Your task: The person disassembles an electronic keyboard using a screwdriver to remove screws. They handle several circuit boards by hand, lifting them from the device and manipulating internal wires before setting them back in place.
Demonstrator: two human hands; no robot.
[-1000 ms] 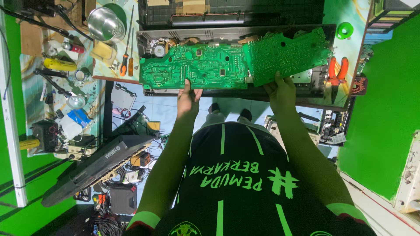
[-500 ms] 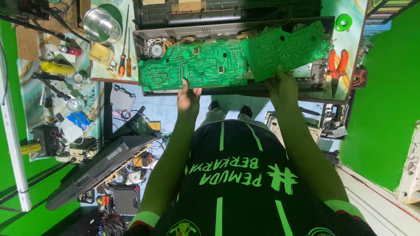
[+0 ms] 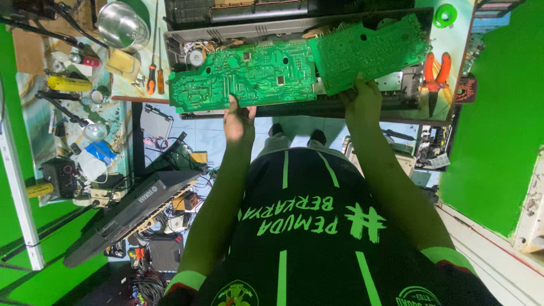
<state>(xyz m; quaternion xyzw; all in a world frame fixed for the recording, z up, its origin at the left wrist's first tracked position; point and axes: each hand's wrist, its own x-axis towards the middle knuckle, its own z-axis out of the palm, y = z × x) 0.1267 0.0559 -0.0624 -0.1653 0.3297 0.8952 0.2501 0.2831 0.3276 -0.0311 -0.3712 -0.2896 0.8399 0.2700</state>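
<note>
Left hand (image 3: 239, 120) fingertips hidden behind green circuit board (image 3: 249, 76); component markings too small to tell.

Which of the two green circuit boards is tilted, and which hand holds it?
The smaller circuit board, gripped by the right hand, slants upward toward the orange-handled pliers. The longer circuit board at the left hand lies almost level.

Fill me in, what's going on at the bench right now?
A person stands at a workbench holding green circuit boards at its near edge. The left hand grips the near edge of the long board; the right hand holds the smaller board, which is tilted and overlaps the long one's right end. Both sit over an opened grey chassis. Orange pliers lie to the right, screwdrivers and a metal bowl to the left.
</note>
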